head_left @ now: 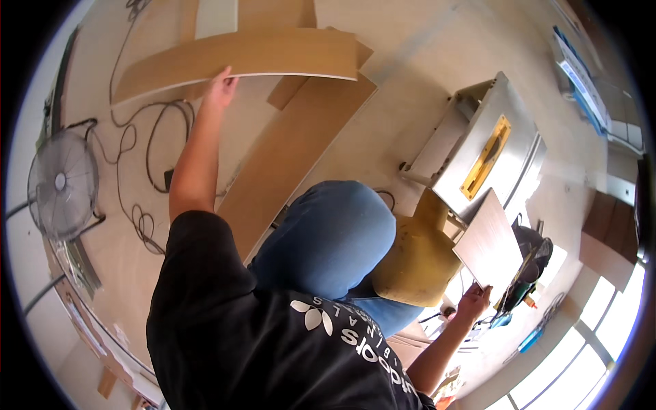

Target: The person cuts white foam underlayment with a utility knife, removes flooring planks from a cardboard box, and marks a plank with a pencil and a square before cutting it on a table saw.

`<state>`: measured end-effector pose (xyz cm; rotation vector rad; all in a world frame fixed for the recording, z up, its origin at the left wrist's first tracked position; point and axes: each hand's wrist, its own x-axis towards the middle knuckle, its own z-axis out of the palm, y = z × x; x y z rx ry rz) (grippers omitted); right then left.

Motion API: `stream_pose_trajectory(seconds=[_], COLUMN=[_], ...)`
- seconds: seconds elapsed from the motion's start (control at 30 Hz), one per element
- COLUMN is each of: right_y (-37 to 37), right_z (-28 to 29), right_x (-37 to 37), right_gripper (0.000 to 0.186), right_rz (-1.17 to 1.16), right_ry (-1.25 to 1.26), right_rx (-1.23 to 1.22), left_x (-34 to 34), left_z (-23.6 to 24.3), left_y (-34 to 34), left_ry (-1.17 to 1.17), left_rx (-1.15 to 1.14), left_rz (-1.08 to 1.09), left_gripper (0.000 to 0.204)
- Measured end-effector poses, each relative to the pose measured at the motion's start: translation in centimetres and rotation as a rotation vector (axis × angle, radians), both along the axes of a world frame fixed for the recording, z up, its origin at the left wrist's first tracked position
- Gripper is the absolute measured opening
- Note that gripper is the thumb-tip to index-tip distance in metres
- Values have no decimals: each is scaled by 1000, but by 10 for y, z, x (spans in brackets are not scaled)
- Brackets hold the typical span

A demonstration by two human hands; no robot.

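Note:
My left hand (223,90), arm stretched forward, grips the near edge of a long brown board (239,56) with a pale edge. The board lies across the far left, above other brown boards on the floor. On the right, my right hand (474,301) is closed on the near corner of a smaller light-coloured panel (490,240). That panel is tilted, and its far end is close to a grey table saw (502,133) with a yellow insert (486,157). Whether panel and saw touch, I cannot tell.
Another long brown board (294,147) lies on the floor ahead of my knee. A round fan (60,181) stands at the left, with dark cables (121,154) looping beside it. A yellow object (417,263) is beside my leg. Dark tools (529,263) lie at the right.

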<state>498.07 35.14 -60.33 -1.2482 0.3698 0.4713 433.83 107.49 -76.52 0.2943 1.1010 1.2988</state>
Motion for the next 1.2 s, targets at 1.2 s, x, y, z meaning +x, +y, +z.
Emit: stream_pose_trajectory(seconds=[1.2], right_y=[-557], right_z=[-49], right_x=[-307], right_gripper=[27], right_rz=[-586], right_ry=[299], right_rx=[-994], left_x=[104], left_z=[-25], left_y=[-216], left_ry=[1244], left_rx=[6], left_rz=[-1311], left_gripper=[67])
